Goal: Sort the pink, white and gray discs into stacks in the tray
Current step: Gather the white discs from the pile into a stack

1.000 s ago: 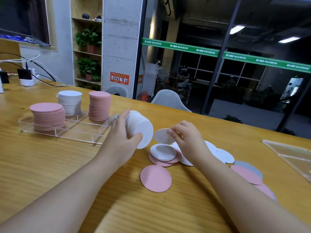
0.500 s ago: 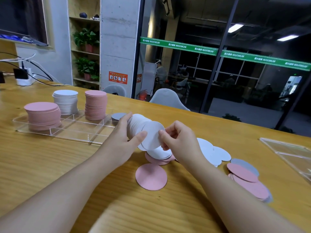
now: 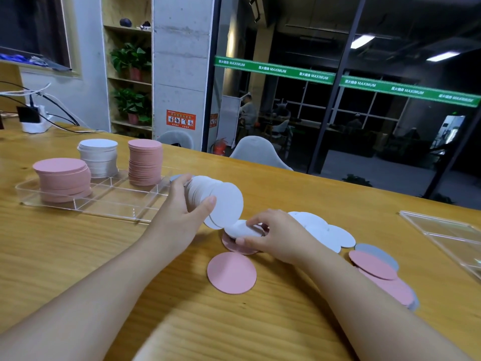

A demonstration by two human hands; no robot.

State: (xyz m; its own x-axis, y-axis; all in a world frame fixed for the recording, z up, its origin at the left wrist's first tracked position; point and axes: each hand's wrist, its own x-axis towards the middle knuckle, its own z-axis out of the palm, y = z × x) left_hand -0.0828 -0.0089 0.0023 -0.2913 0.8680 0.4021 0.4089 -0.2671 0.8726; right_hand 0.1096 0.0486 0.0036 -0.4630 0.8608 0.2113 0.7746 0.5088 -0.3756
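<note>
Since half a second ago, the right hand (image 3: 270,237) has dropped from the fan of white discs (image 3: 218,201) down to the loose pile on the wooden table (image 3: 78,256), where its thumb and fingers now pinch the edge of a small stack of white discs (image 3: 240,228) lying on top of pink ones. The left hand (image 3: 182,212) has stayed raised just above the table, thumb in front and fingers curled behind, gripping that fan of white discs on edge like a hand of cards. It seems to hold them this way so that each new white disc can be added before the whole batch goes to the tray.

At the left, the clear tray (image 3: 86,204) with dividers holds three stacks: a wide pink stack (image 3: 62,181) nearest, a white stack (image 3: 99,160) behind it, and a taller, narrower pink stack (image 3: 144,161) to the right of that. Several compartments look bare. A gray disc (image 3: 177,177) peeks out behind the left fingers, at the tray's right end.

Unsorted discs lie around the right hand: one pink disc (image 3: 231,272) alone near the viewer, white discs (image 3: 328,234) spread behind the wrist, and overlapping pink and gray discs (image 3: 377,269) farther right. A second clear tray (image 3: 447,235) sits at the far right edge. Nothing blocks the path to the left tray.
</note>
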